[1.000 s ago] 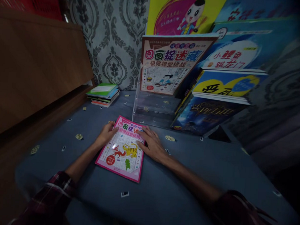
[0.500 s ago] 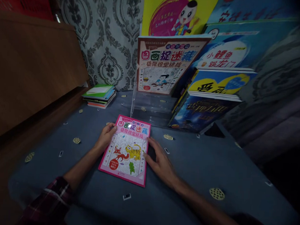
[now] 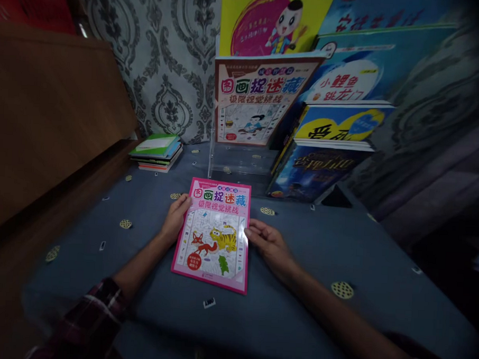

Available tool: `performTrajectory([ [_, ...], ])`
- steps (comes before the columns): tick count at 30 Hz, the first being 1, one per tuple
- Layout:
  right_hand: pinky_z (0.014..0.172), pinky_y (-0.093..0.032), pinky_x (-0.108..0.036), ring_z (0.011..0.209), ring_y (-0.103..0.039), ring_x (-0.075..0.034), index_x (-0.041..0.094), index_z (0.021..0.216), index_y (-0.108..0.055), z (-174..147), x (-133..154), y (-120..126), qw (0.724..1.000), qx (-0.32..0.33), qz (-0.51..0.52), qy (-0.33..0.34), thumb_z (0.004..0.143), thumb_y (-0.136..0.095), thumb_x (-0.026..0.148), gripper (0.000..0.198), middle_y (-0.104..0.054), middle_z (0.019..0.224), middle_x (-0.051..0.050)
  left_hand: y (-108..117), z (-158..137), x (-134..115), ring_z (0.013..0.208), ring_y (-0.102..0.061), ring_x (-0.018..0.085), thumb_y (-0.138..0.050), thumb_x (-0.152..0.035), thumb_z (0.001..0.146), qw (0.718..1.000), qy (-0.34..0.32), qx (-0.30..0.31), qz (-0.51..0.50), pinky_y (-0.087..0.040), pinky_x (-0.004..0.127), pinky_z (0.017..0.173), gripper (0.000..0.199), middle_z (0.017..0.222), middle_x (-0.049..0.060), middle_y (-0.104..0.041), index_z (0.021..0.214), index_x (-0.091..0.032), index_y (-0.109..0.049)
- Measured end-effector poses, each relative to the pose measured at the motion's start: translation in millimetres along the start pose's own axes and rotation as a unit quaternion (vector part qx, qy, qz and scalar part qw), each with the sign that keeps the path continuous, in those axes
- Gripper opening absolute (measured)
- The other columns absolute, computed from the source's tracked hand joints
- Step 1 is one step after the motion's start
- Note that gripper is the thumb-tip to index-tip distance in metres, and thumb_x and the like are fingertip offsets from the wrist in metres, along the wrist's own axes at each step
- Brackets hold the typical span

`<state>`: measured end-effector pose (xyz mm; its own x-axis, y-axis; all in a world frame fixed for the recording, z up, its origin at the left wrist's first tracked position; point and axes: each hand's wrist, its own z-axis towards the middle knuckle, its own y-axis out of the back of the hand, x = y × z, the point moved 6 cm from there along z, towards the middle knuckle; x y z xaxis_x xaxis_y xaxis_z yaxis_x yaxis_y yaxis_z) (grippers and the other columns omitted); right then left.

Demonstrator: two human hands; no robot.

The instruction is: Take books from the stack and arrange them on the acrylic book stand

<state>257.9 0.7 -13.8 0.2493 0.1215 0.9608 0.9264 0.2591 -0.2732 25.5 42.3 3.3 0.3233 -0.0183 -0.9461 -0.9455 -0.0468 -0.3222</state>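
Note:
A pink-bordered picture book (image 3: 215, 236), its cover showing a red fox and a yellow striped tiger, is held face up between my two hands above the cloth. My left hand (image 3: 177, 215) grips its upper left edge, thumb on the cover and the other fingers mostly hidden. On the opposite side my right hand (image 3: 270, 244) pinches the right edge, thumb in front and fingers partly behind. Beyond the book stands a clear acrylic rack (image 3: 240, 161), holding a brown-bordered book (image 3: 252, 108) of similar design on its left part.
Several books stand in the rack's right part, among them a dark blue one (image 3: 315, 169) and a blue-yellow one (image 3: 341, 123). Behind is a yellow book (image 3: 266, 24). A stack of books (image 3: 156, 152) lies at the back left, near a wooden cabinet (image 3: 56, 92). Blue patterned cloth (image 3: 140, 281) covers the surface.
The picture book has shifted slightly right in view and turned straighter. My right hand's fingers have closed more tightly at its edge. The view itself has moved a little.

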Motion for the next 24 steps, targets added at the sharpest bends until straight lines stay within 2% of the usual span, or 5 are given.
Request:
performTrajectory([
  [4, 0.095, -0.057, -0.043, 0.103, -0.075, -0.028, 0.022, 0.097, -0.074, 1, -1, 1, 1.0, -0.003, 0.027, 0.001, 0.07, -0.088, 0.055, 0.045, -0.081, 0.102, -0.007, -4, -2, 4, 0.083, -0.076, 0.027, -0.09, -0.053, 0.06, 0.998, 0.05, 0.02, -0.046, -0.06, 0.034, 0.074, 0.053, 0.081, 0.004, -0.078, 0.091, -0.017, -0.067],
  [8, 0.092, -0.058, -0.041, 0.1, -0.076, -0.027, 0.022, 0.096, -0.074, 1, 2, 0, 0.999, 0.012, 0.048, -0.005, 0.069, -0.089, 0.054, 0.044, -0.082, 0.099, -0.006, -5, -1, 7, 0.094, -0.077, 0.032, -0.089, -0.049, 0.064, 0.996, 0.058, 0.034, -0.064, -0.062, 0.04, 0.083, 0.052, 0.089, 0.01, -0.081, 0.098, -0.014, -0.071],
  [11, 0.093, -0.058, -0.041, 0.101, -0.076, -0.027, 0.022, 0.095, -0.074, 1, 5, 0, 0.998, 0.024, 0.06, -0.006, 0.069, -0.089, 0.052, 0.042, -0.082, 0.1, -0.006, -4, -1, 7, 0.097, -0.077, 0.032, -0.09, -0.049, 0.063, 0.996, 0.054, 0.035, -0.067, -0.062, 0.041, 0.085, 0.056, 0.093, 0.011, -0.081, 0.101, -0.014, -0.072],
  [17, 0.094, -0.057, -0.039, 0.098, -0.076, -0.025, 0.023, 0.096, -0.075, 3, 4, 2, 0.998, 0.03, 0.063, -0.011, 0.069, -0.09, 0.05, 0.041, -0.082, 0.1, -0.005, -4, -3, 5, 0.096, -0.077, 0.032, -0.092, -0.05, 0.061, 0.995, 0.055, 0.046, -0.075, -0.062, 0.041, 0.088, 0.053, 0.092, 0.01, -0.081, 0.095, -0.014, -0.072],
  [24, 0.091, -0.059, -0.039, 0.096, -0.077, -0.024, 0.023, 0.096, -0.075, 3, 4, 6, 0.998, 0.015, 0.055, -0.031, 0.067, -0.091, 0.05, 0.042, -0.082, 0.101, -0.005, -2, -2, 12, 0.098, -0.077, 0.031, -0.087, -0.044, 0.071, 0.993, 0.074, 0.045, -0.086, -0.062, 0.041, 0.089, 0.046, 0.096, 0.01, -0.081, 0.102, -0.014, -0.071],
])
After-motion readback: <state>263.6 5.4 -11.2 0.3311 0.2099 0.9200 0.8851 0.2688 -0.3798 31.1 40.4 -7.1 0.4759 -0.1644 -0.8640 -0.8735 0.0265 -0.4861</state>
